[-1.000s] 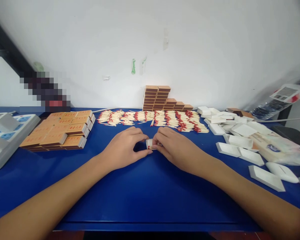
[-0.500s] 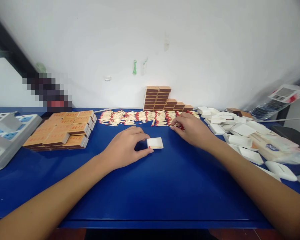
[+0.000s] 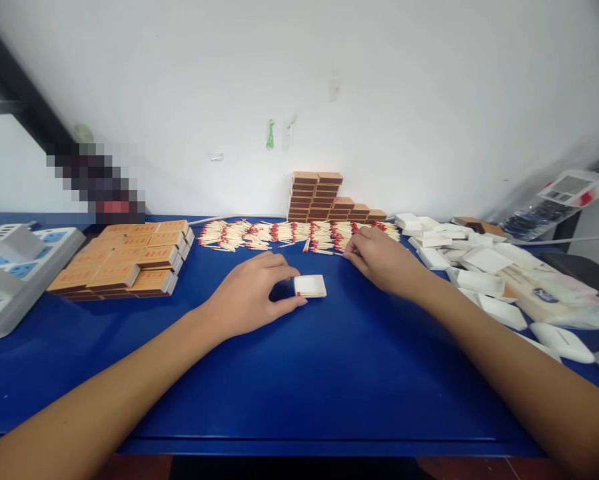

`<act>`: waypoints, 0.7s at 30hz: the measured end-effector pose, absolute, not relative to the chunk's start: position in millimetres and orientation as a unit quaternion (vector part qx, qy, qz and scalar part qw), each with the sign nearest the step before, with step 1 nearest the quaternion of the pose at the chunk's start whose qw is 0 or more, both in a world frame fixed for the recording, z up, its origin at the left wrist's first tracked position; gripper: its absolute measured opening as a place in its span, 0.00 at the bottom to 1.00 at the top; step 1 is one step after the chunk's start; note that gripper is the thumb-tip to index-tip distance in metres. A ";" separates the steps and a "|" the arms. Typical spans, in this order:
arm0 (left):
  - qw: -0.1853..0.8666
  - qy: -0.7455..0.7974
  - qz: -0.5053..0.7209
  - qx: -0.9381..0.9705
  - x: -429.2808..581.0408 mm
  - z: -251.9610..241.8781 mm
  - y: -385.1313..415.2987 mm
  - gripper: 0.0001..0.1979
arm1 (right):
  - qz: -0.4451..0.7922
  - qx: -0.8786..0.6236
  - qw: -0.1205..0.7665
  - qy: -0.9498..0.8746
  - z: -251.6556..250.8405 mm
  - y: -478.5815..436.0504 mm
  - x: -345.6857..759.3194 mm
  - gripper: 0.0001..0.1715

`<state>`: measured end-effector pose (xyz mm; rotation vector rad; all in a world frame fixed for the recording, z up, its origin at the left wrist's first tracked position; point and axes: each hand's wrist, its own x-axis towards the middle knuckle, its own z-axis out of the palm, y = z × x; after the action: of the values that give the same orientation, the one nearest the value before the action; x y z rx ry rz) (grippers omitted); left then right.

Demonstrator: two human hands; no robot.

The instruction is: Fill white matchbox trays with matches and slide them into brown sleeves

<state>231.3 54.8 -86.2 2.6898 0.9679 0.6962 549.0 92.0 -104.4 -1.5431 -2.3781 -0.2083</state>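
A small white matchbox tray (image 3: 312, 283) lies on the blue table, a few red-tipped matches along its near side. My left hand (image 3: 256, 293) grips its left end between thumb and fingers. Behind it runs a long row of loose matches (image 3: 284, 232) with red heads. At the right part of that row is my right hand (image 3: 374, 257), thumb and index finger pinched at the front edge of the pile. Whatever sits between those fingertips is too small to make out.
Orange matchboxes (image 3: 124, 260) are stacked at the left, beside a white power strip (image 3: 54, 257). More matchboxes (image 3: 314, 193) stand against the wall. Loose white trays (image 3: 479, 280), a plastic-wrapped pack (image 3: 549, 293) and a white rounded case (image 3: 562, 341) lie at the right.
My right hand has drawn back very slightly, to the right, at the edge of the matches. My left hand and the tray have stayed put.
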 end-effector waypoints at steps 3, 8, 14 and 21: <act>0.102 0.329 0.236 0.909 231.1 -86.1 55.0 0.15 | -0.076 -0.538 0.148 -0.826 -102.3 90.4 549.7 0.12; 0.098 0.328 0.232 0.910 231.2 -86.7 55.9 0.15 | -0.074 -0.540 0.150 -0.825 -103.1 91.0 547.8 0.11; 0.095 0.326 0.235 0.911 231.0 -86.9 56.1 0.15 | -0.072 -0.537 0.158 -0.826 -104.2 92.6 548.3 0.11; 0.095 0.331 0.227 0.911 231.1 -86.2 55.5 0.16 | -0.070 -0.538 0.168 -0.823 -105.2 94.4 550.1 0.10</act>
<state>231.1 55.5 -86.2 2.7014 0.9806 0.6721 550.1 94.4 -105.2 -1.5297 -2.3412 -0.1995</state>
